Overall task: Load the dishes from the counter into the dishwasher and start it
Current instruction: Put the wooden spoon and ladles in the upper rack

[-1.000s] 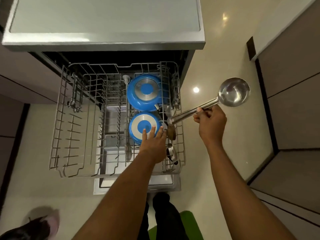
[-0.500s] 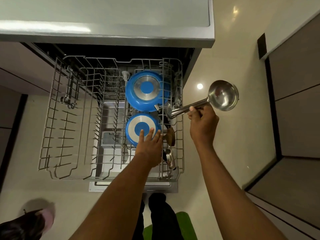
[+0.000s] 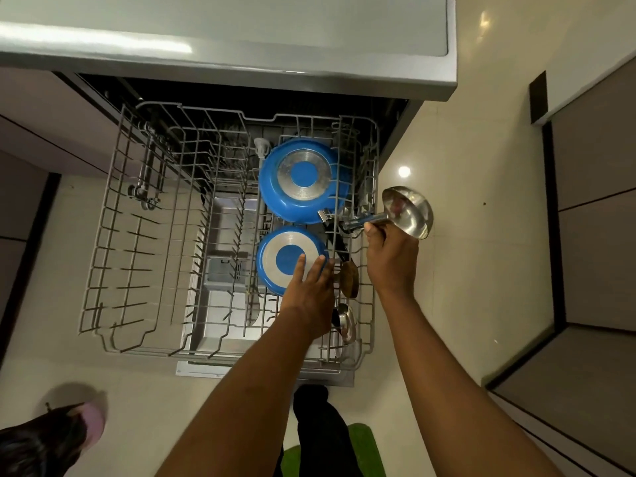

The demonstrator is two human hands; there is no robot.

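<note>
Left hand reaches forward, fingers spread flat on the small blue pan in the rack. Right hand, fingers wrapped round the ladle handle, bowl beyond the fingertips. Handle tip obscured among rack wires

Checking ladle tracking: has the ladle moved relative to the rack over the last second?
Yes. The ladle, held by the right hand, has come in toward the dishwasher rack's right edge.

Rack left half free (pans right)
</note>
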